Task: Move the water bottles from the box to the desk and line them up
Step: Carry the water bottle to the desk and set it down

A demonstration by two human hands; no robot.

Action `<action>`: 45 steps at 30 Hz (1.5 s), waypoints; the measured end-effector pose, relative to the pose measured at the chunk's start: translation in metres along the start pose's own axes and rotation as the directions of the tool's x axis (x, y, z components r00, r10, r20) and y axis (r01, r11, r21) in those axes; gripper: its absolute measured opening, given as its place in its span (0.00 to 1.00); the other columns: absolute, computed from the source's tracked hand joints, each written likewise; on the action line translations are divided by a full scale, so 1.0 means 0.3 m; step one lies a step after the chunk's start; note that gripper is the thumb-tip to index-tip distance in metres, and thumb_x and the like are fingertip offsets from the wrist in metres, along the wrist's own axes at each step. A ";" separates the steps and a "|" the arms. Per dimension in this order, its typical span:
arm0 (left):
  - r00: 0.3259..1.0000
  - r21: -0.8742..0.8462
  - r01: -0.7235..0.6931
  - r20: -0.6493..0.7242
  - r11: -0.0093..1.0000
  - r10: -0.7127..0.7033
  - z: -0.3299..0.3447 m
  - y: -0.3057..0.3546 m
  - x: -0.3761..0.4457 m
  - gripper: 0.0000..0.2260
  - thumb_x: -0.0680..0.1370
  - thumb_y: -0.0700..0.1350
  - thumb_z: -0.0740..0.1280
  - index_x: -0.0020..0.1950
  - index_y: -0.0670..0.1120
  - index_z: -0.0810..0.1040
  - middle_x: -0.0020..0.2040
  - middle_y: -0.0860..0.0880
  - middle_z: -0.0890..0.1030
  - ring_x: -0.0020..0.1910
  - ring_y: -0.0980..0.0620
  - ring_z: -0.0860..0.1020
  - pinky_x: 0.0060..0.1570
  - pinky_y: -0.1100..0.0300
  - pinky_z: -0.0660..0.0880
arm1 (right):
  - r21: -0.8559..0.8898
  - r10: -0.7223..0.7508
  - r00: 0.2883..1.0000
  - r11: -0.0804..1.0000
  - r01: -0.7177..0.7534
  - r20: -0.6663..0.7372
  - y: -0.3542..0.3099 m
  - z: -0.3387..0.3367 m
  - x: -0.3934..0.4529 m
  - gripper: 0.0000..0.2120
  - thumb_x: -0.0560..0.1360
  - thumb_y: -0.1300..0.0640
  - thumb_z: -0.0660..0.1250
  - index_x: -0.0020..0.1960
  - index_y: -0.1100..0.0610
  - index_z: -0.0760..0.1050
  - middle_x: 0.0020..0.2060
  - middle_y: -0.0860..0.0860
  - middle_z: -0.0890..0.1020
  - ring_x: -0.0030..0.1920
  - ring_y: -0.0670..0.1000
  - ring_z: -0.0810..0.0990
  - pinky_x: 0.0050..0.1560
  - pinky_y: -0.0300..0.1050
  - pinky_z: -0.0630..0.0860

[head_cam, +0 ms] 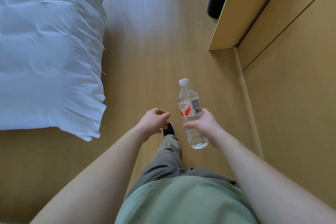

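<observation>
Head view: a water bottle (190,112) is gripped in the right hand (203,123).
It is held over the wooden floor (145,42), beside the desk (258,14); the left hand (154,122) is loosely curled, holding nothing.

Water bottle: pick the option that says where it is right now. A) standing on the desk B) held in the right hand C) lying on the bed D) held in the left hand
B: the right hand grips the water bottle mid-body, above the floor.
</observation>
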State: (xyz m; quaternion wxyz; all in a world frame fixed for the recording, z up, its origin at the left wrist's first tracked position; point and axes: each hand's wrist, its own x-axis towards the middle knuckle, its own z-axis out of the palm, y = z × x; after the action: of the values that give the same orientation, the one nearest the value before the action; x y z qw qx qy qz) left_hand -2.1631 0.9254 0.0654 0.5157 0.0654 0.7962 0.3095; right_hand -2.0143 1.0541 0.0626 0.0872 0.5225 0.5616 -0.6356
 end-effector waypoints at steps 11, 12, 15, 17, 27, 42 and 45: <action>0.999 0.035 -0.040 0.001 0.999 0.040 -0.379 0.402 0.376 0.12 0.83 0.53 0.64 0.62 0.48 0.77 0.51 0.48 0.84 0.51 0.51 0.84 0.52 0.52 0.82 | 0.047 0.008 1.000 0.999 -0.007 -0.024 -0.464 0.032 0.333 0.26 0.68 0.64 0.79 0.62 0.55 0.73 0.51 0.50 0.83 0.50 0.48 0.81 0.43 0.42 0.75; 0.999 0.037 -0.045 0.004 0.998 0.045 -0.396 0.432 0.402 0.12 0.83 0.53 0.65 0.61 0.48 0.77 0.51 0.48 0.84 0.50 0.51 0.84 0.52 0.52 0.82 | 0.051 0.008 1.000 0.999 -0.006 -0.029 -0.495 0.030 0.358 0.26 0.68 0.64 0.79 0.62 0.55 0.73 0.51 0.49 0.83 0.50 0.47 0.81 0.42 0.42 0.75; 0.999 0.031 -0.039 0.018 0.999 0.039 -0.430 0.512 0.478 0.12 0.82 0.54 0.65 0.61 0.48 0.77 0.51 0.48 0.84 0.50 0.51 0.84 0.51 0.53 0.82 | 0.056 0.002 0.999 0.998 0.000 -0.035 -0.586 0.015 0.437 0.26 0.67 0.65 0.79 0.61 0.55 0.73 0.50 0.49 0.83 0.50 0.47 0.81 0.43 0.42 0.75; 0.999 0.025 -0.029 0.027 0.999 0.028 -0.442 0.561 0.529 0.12 0.82 0.54 0.65 0.61 0.48 0.77 0.51 0.48 0.84 0.51 0.50 0.84 0.51 0.53 0.82 | 0.059 -0.007 0.999 0.998 0.009 -0.036 -0.637 -0.001 0.491 0.26 0.67 0.65 0.79 0.61 0.56 0.73 0.51 0.50 0.83 0.50 0.48 0.82 0.43 0.42 0.75; 1.000 -0.003 0.015 -0.017 1.000 -0.015 -0.509 0.891 0.839 0.12 0.82 0.54 0.65 0.59 0.49 0.78 0.50 0.48 0.85 0.51 0.50 0.84 0.51 0.53 0.81 | 0.031 -0.008 1.000 0.999 0.008 0.018 -0.960 -0.163 0.839 0.25 0.67 0.65 0.79 0.61 0.55 0.74 0.51 0.50 0.83 0.50 0.48 0.81 0.41 0.41 0.74; 1.000 0.008 -0.021 -0.022 1.000 0.021 -0.527 1.589 1.214 0.12 0.83 0.54 0.65 0.60 0.48 0.78 0.51 0.48 0.84 0.51 0.50 0.84 0.54 0.52 0.82 | 0.054 -0.048 0.998 0.998 0.046 0.037 -1.514 -0.491 1.283 0.28 0.67 0.64 0.79 0.63 0.55 0.73 0.52 0.50 0.83 0.50 0.46 0.81 0.43 0.39 0.73; 1.000 0.030 -0.025 -0.006 0.999 0.025 -0.538 1.688 1.297 0.12 0.83 0.53 0.64 0.61 0.48 0.77 0.52 0.47 0.84 0.52 0.49 0.84 0.53 0.52 0.82 | 0.070 -0.044 0.999 0.997 0.043 0.017 -1.582 -0.531 1.360 0.28 0.67 0.63 0.79 0.64 0.55 0.72 0.52 0.50 0.83 0.50 0.46 0.81 0.43 0.39 0.73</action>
State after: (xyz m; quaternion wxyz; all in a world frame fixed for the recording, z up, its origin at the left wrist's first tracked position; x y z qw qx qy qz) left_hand -2.5899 1.4265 0.0898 0.5081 0.0821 0.8016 0.3043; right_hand -2.4343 1.5446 0.0754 0.0602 0.5071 0.5496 -0.6612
